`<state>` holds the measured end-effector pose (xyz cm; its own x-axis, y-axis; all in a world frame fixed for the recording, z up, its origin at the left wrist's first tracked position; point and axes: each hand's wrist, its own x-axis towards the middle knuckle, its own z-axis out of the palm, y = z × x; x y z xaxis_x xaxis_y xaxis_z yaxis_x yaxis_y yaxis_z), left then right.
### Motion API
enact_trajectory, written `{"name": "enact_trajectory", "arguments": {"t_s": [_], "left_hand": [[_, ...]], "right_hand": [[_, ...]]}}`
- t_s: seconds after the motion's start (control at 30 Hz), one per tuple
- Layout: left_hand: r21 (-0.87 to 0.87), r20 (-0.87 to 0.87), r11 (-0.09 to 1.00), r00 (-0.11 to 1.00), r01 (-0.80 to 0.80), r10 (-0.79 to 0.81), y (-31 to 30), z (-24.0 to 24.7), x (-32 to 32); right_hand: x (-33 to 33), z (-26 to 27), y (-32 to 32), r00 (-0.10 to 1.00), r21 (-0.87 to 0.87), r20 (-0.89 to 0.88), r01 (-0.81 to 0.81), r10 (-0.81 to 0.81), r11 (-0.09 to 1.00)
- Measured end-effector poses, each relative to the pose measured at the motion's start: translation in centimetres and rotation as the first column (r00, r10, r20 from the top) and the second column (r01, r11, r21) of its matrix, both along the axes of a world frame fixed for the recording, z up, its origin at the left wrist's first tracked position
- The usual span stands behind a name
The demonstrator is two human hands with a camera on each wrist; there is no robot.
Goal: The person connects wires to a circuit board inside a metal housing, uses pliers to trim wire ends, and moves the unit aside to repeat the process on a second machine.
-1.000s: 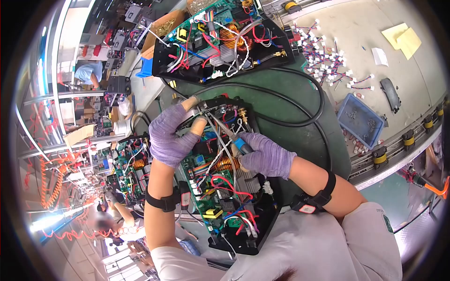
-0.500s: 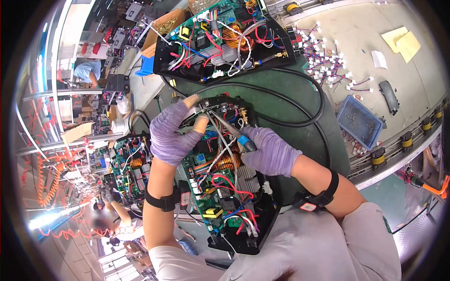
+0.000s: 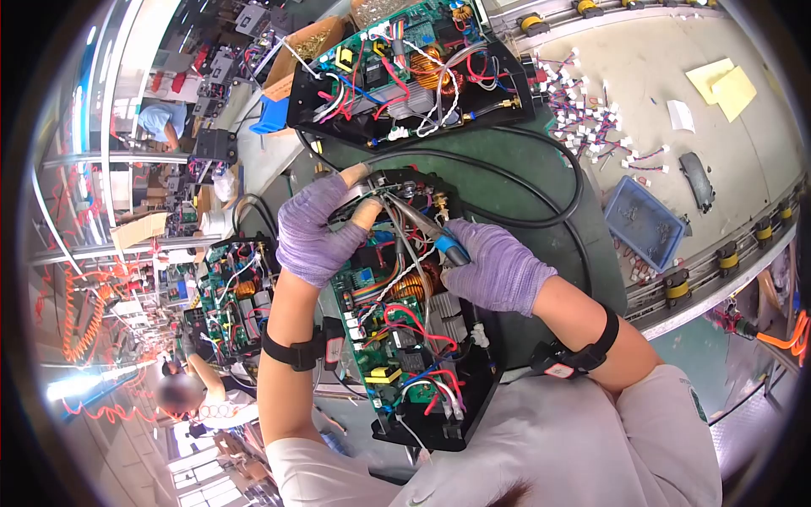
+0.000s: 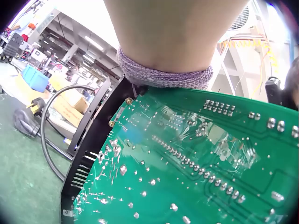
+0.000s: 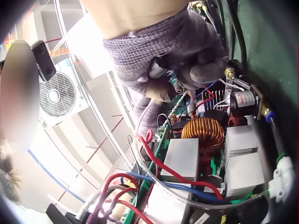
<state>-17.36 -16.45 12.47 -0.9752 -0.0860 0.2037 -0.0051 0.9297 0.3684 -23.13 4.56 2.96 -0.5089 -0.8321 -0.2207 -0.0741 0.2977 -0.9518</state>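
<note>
My right hand, in a purple knit glove with bare fingertips, grips long-nose pliers with a blue and black handle. Their tips reach among wires just inside the far end of an open black chassis. At that same end my left hand, gloved alike, pinches the end panel between thumb and index finger. A green circuit board stands along the chassis's left side; its soldered back fills the left wrist view. A copper coil and grey heat sinks sit below my right hand.
A second open chassis lies beyond, with a black cable looping between. White-plugged wires and a blue tray of small parts lie right, near a roller rail. Another wired unit stands left.
My right hand has shifted slightly to the right and turned a little with the pliers. My left hand keeps its hold on the end panel. The head view has drifted slightly.
</note>
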Motion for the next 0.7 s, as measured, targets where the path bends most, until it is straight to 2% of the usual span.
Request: {"name": "enact_trajectory", "arguments": {"t_s": [0.13, 0.23, 0.33, 0.43, 0.53, 0.7], "left_hand": [[-0.041, -0.020, 0.999, 1.000, 0.019, -0.020, -0.1, -0.1, 0.0], [-0.029, -0.022, 0.999, 1.000, 0.018, -0.019, -0.2, -0.2, 0.0], [-0.028, -0.022, 0.999, 1.000, 0.021, -0.022, -0.2, -0.2, 0.0], [-0.024, -0.018, 0.999, 1.000, 0.025, -0.025, -0.2, -0.2, 0.0], [-0.045, -0.004, 0.998, 0.999, 0.050, -0.050, -0.5, -0.2, 0.0], [-0.040, -0.034, 0.998, 0.998, 0.043, -0.045, -0.2, -0.2, -0.1]], "right_hand": [[0.0, 0.3, 0.0, 0.998, 0.023, 0.057, -0.034, 0.033, 0.999], [0.6, -0.6, -0.1, 0.999, -0.031, 0.046, 0.012, -0.011, 0.999], [0.0, 0.4, 0.2, 0.993, 0.030, 0.100, -0.073, 0.070, 0.997], [0.6, -0.5, -0.1, 0.999, -0.016, 0.036, -0.007, 0.008, 1.000], [0.6, -0.7, -0.3, 0.996, -0.025, 0.090, -0.007, 0.009, 1.000], [0.3, -0.1, -0.2, 0.998, 0.000, 0.060, -0.032, 0.032, 0.999]]}}
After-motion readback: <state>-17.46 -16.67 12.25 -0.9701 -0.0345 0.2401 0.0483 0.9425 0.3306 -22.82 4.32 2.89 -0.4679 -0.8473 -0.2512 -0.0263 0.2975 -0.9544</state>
